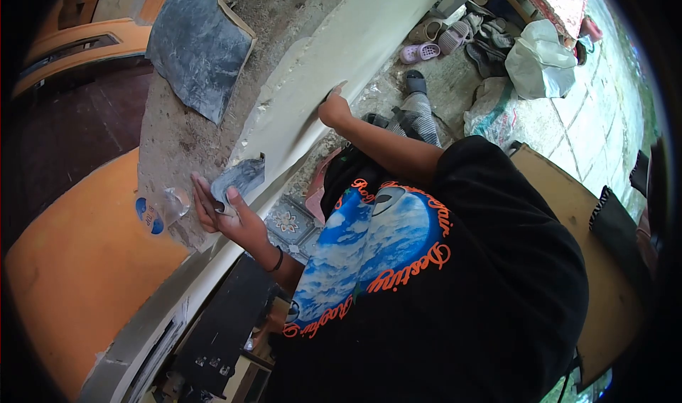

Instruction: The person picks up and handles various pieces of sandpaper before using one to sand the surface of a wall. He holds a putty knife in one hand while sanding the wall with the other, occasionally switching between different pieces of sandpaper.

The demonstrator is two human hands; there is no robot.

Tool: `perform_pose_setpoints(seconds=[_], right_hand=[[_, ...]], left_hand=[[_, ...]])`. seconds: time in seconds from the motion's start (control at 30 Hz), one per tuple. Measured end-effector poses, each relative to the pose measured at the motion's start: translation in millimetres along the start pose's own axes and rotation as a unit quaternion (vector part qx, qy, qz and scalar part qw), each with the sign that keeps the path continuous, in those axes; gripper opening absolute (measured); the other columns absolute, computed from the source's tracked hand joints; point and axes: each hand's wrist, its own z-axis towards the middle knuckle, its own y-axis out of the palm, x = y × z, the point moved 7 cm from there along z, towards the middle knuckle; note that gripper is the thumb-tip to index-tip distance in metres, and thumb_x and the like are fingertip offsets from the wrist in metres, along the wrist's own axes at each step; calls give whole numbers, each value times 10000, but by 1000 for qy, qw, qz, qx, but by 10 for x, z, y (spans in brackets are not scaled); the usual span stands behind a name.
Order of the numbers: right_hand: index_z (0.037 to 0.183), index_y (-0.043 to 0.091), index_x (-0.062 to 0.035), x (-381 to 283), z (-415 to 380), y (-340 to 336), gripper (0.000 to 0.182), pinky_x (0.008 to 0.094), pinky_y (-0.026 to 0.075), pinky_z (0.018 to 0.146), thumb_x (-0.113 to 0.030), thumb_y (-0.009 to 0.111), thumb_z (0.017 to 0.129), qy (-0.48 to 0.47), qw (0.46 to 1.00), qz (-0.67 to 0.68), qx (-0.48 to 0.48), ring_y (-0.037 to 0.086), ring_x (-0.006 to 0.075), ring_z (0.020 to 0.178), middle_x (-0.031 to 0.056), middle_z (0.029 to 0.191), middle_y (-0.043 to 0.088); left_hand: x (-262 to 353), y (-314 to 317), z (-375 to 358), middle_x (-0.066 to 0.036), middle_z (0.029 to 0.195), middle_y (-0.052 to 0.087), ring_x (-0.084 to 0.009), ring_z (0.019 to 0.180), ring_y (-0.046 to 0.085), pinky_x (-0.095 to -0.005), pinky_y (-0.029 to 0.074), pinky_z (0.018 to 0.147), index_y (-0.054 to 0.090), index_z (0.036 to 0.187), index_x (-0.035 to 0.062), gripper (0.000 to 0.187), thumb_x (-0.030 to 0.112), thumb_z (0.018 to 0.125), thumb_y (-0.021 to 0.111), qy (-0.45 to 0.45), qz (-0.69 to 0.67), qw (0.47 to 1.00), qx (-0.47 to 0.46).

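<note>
My left hand (pixel 226 217) is closed around a flat, putty-smeared grey scraper (pixel 243 177), the thumb lying on top of it. It hovers over the rough ledge, near a clear plastic cup (pixel 172 205). Farther along, my right hand (pixel 335 110) rests against the smooth white wall face (pixel 323 62), its index finger stretched along the surface and the other fingers curled. A thin dark edge shows by those curled fingers, but I cannot tell what it is.
A grey-smeared board (pixel 200 47) lies on the rough cement ledge (pixel 181 136). Beyond the wall are shoes and clogs (pixel 420 52), a white sack (pixel 541 60) and a plastic bag (pixel 491 111). An orange panel (pixel 85 261) stands at the left, with patterned floor tiles (pixel 285 222) below me.
</note>
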Motion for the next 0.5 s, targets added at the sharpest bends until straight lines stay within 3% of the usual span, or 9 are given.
perform_pose_setpoints(seconds=[0.13, 0.2, 0.27, 0.33, 0.37, 0.4, 0.43, 0.47, 0.5], right_hand=[[1294, 193, 182, 157, 174, 17, 636, 398, 473, 834, -107, 452, 790, -6, 999, -39, 12, 587, 382, 971, 310, 1033, 573], [1317, 211, 133, 359, 531, -95, 622, 385, 504, 760, -91, 474, 800, 17, 999, 44, 5, 598, 374, 948, 291, 1017, 590], [1298, 260, 132, -2, 207, -183, 572, 377, 500, 763, -65, 453, 796, 40, 997, 5, -59, 601, 373, 942, 287, 1039, 583], [1191, 390, 135, -225, -365, -284, 459, 357, 519, 730, -59, 456, 781, -7, 993, 92, 72, 613, 355, 916, 292, 988, 594], [1124, 459, 110, -245, -439, -260, 380, 358, 511, 747, -41, 429, 776, -102, 983, 84, 125, 616, 337, 920, 286, 1003, 588], [1124, 459, 110, -192, -324, -288, 380, 358, 511, 747, -41, 429, 776, -105, 983, 85, 128, 616, 337, 920, 286, 1003, 588], [1128, 459, 107, -82, -217, -325, 374, 365, 500, 768, -41, 414, 787, -53, 954, 286, 70, 615, 322, 928, 265, 1006, 590], [1131, 458, 105, -38, -128, -348, 369, 372, 489, 789, -41, 398, 797, 1, 881, 473, 10, 614, 307, 936, 245, 1010, 592], [1200, 410, 64, -5, -26, -361, 366, 378, 459, 870, -56, 337, 862, 95, 819, 565, -27, 527, 287, 1096, 186, 1138, 541]], left_hand=[[12, -6, -5, -156, 1278, 458, -297, 1211, 355, -433, 253, 1009, 424, 1320, 62, 549, 389, 887, 507, 15, 8, 1000, -3], [16, -24, -17, -151, 1279, 462, -297, 1211, 354, -432, 250, 1010, 423, 1320, 62, 547, 386, 888, 506, 18, 11, 1000, -1], [35, 16, 11, -146, 1279, 466, -297, 1211, 354, -431, 247, 1011, 422, 1321, 63, 545, 384, 889, 505, 22, 8, 1000, 1], [40, -6, -7, -135, 1291, 464, -291, 1212, 353, -426, 241, 1014, 419, 1324, 64, 541, 377, 891, 504, 10, 7, 1000, 0], [46, 11, 7, -135, 1291, 464, -291, 1212, 353, -426, 241, 1014, 419, 1324, 64, 541, 377, 891, 504, 11, 4, 1000, 5], [42, 14, 5, -131, 1297, 463, -287, 1213, 350, -424, 239, 1015, 417, 1325, 66, 540, 375, 891, 503, 15, 5, 1000, 2], [30, -3, -12, -126, 1303, 461, -283, 1214, 348, -421, 237, 1017, 416, 1327, 69, 538, 374, 892, 503, 19, 9, 1000, -5], [22, -20, -17, -126, 1303, 461, -283, 1214, 348, -421, 237, 1017, 416, 1327, 69, 538, 374, 892, 503, 20, 9, 1000, -5], [17, -19, -15, -120, 1311, 458, -279, 1216, 345, -419, 234, 1018, 414, 1328, 70, 541, 378, 892, 501, 20, 13, 1000, -5]])
